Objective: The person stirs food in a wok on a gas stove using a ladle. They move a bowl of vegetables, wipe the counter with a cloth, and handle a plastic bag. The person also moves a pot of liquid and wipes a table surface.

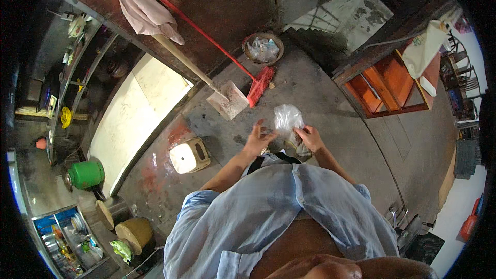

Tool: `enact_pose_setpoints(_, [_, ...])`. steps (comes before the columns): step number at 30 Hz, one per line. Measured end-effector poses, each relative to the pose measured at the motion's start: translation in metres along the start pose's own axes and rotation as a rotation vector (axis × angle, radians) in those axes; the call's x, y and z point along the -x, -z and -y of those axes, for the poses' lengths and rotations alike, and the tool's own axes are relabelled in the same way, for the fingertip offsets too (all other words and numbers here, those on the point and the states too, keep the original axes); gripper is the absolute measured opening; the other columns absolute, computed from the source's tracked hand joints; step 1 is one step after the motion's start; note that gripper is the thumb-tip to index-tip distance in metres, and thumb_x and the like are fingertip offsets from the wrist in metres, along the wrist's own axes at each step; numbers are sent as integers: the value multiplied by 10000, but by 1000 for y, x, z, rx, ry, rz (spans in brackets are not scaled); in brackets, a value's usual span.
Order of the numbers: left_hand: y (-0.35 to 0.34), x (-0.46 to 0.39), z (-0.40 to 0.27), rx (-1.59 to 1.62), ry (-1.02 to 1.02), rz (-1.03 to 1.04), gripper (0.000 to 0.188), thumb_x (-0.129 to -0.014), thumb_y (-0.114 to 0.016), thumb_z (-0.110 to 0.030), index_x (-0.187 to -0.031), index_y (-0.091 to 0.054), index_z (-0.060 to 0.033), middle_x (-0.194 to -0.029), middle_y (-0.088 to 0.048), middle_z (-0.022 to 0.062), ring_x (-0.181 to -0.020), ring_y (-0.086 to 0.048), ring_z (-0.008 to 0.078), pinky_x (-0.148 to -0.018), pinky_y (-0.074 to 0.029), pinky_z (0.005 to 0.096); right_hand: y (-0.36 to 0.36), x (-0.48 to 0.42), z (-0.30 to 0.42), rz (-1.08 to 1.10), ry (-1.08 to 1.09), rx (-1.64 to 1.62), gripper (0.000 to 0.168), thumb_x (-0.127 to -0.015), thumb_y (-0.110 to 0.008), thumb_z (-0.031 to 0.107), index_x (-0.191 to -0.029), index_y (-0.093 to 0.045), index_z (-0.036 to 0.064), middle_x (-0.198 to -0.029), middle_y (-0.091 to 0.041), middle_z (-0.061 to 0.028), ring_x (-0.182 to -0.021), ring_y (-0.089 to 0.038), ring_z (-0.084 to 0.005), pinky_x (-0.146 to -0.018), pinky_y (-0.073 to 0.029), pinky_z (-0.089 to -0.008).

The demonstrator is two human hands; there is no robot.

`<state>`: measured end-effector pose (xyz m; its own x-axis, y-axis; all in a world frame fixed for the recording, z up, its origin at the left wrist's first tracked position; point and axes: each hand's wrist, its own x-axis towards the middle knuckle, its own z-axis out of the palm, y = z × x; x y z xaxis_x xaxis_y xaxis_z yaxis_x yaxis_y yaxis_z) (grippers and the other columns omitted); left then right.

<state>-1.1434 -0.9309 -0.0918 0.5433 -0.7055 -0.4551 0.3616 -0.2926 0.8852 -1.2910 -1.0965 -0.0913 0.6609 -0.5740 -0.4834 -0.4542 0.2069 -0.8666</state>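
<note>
My right hand [309,137] pinches the lower right edge of a crumpled clear plastic bag [288,118] in front of my body. My left hand [260,138] is just left of the bag, fingers apart, with nothing seen in it. Beyond the bag, a red broom [260,87] rests with its bristles on the grey floor. Beside it a shovel [228,100] has its blade on the floor, and a pale cloth [143,9] covers its upper end. A round bin [263,49] holding plastic waste stands farther off.
A plastic stool [190,155] stands on the floor to the left, near a green gas cylinder [87,174] and a shelf rack [71,81]. An open wooden cabinet [387,85] is at the right. Dish shelves [69,240] stand at the lower left.
</note>
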Motion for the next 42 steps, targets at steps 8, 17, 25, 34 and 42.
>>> enact_pose_setpoints(8, [75, -46, -33, 191, 227, -240, 407, -878, -658, -248, -1172, -505, -13, -1006, -633, 89, -857, -636, 185, -741, -485, 279, 29, -138, 19, -39, -120, 71, 307, -854, -649, 309, -850, -651, 2, -717, -648, -48, -641, -591, -153, -619, -469, -329])
enact_pose_setpoints(17, [49, -1, -22, 358, 256, -691, 407, -900, -622, -236, -1212, -495, -8, -1005, -655, 110, -859, -647, 190, -689, -483, 274, 10, -383, 118, 84, -151, 244, 674, -745, -678, 533, -1145, -598, -3, -1113, -635, -154, -1012, -606, -268, -836, -469, -379])
enact_pose_setpoints(25, [-25, 62, 8, 388, 406, -871, 369, -915, -606, -245, -1189, -516, -16, -1004, -666, 100, -864, -647, 174, -722, -483, 260, -38, -456, 20, 256, 158, 314, 577, -736, -700, 534, -931, -659, -7, -902, -669, -151, -829, -626, -226, -745, -487, -353])
enact_pose_setpoints(34, [-63, 134, 73, 461, 428, -947, 411, -880, -635, -229, -1191, -520, 13, -1051, -631, 127, -918, -632, 196, -782, -501, 312, -87, -266, -36, 924, -132, 887, 446, -823, -654, 461, -861, -703, 20, -863, -691, -90, -754, -633, -166, -689, -495, -327])
enact_pose_setpoints(42, [-14, 241, 114, 561, 269, -1035, 353, -916, -600, -214, -1204, -533, -22, -1016, -644, 67, -849, -611, 130, -711, -475, 266, -242, -99, 73, 1160, -658, -40, 354, -869, -628, 351, -1047, -634, 45, -975, -681, -100, -859, -669, -212, -789, -540, -384])
